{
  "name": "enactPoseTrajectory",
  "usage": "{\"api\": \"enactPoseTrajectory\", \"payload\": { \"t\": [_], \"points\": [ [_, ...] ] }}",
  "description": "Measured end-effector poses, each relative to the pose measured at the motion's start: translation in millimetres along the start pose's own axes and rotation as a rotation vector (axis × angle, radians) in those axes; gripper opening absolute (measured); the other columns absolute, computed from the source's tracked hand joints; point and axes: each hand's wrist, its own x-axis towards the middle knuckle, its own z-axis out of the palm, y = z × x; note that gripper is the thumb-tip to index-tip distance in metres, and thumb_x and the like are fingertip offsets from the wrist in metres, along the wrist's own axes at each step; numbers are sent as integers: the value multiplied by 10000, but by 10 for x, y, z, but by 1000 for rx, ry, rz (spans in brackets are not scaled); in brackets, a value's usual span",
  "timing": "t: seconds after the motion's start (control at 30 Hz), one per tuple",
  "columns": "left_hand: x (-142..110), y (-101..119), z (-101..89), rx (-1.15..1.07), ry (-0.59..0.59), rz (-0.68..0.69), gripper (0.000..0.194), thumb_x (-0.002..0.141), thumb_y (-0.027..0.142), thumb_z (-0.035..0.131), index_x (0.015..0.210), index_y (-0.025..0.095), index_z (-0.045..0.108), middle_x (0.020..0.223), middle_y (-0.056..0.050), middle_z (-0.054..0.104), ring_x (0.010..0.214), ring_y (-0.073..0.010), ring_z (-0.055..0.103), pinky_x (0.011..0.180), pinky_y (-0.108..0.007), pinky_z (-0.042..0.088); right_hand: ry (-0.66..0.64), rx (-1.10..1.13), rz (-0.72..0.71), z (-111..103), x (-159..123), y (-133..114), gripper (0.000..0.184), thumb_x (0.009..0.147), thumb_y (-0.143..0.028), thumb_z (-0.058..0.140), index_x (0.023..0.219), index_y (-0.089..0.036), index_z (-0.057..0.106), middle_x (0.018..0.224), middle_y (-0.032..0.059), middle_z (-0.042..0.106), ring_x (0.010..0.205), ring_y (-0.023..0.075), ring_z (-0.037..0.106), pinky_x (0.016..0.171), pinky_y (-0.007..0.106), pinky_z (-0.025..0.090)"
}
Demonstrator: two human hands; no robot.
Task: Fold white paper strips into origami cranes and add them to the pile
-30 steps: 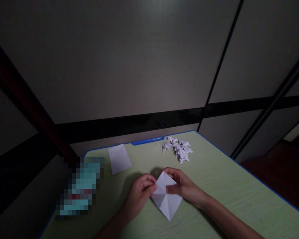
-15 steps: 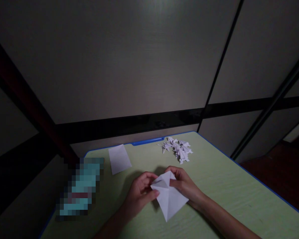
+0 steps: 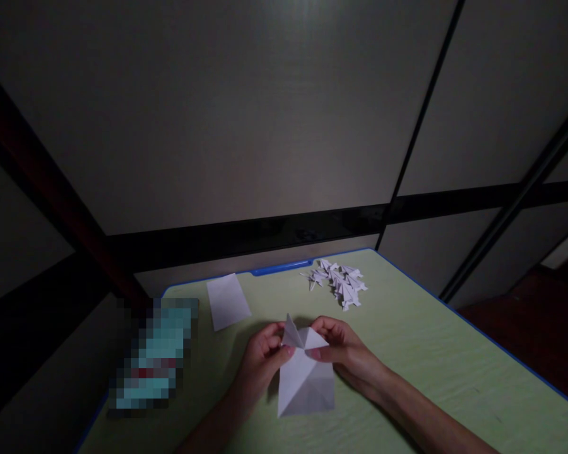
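A partly folded sheet of white paper (image 3: pixel 307 384) is held between my two hands over the table. My left hand (image 3: pixel 262 362) pinches its left side, thumb on top and fingers behind. On the right side my right hand (image 3: pixel 343 350) grips it the same way, its thumb lying on the front near the centre. One pointed flap stands up at the upper left of the paper, and creases run across its lower part. Part of the fingers of both hands is hidden behind the sheet.
Several small folded white paper figures (image 3: pixel 344 287) lie in a cluster at the back of the green table (image 3: pixel 421 353). A flat white sheet (image 3: pixel 228 301) rests at the back left. A blurred-out teal object (image 3: pixel 158 353) is at the left edge. Behind stands a panelled wall (image 3: pixel 246 126).
The paper has turned in my hands, its lower corner now a straight bottom edge. A flap has risen at the upper left. My right thumb has shifted slightly left and down.
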Motion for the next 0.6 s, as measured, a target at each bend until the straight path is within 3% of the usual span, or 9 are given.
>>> {"api": "enactPoseTrajectory", "payload": {
  "t": [0.2, 0.43, 0.6],
  "points": [
    [17, -25, -3, 1, -111, 12, 197, 574, 256, 620, 688, 105, 568, 594, -40, 624, 533, -144, 539, 518, -223, 378, 19, 103, -21, 13, 5, 21, 239, 490, -108, 679, 543, -135, 447, 485, -51, 522, 423, 42, 421, 411, 151, 270],
    [-27, 22, 26, 38, -70, -28, 170, 525, 255, 645, 564, 106, 575, 535, -23, 603, 524, -140, 524, 526, -227, 374, 184, 76, -124, -5, 27, 5, 308, 490, -114, 659, 461, -148, 355, 424, -69, 459, 383, 34, 363, 377, 146, 239],
    [-17, 29, 57, 10, -5, 22, 183, 570, 256, 607, 638, 86, 605, 557, -30, 608, 531, -133, 508, 523, -221, 372, 149, -25, -146, 22, 21, 62, 308, 483, -142, 664, 483, -153, 356, 434, -78, 417, 399, 35, 344, 381, 145, 233]
  ]
}}
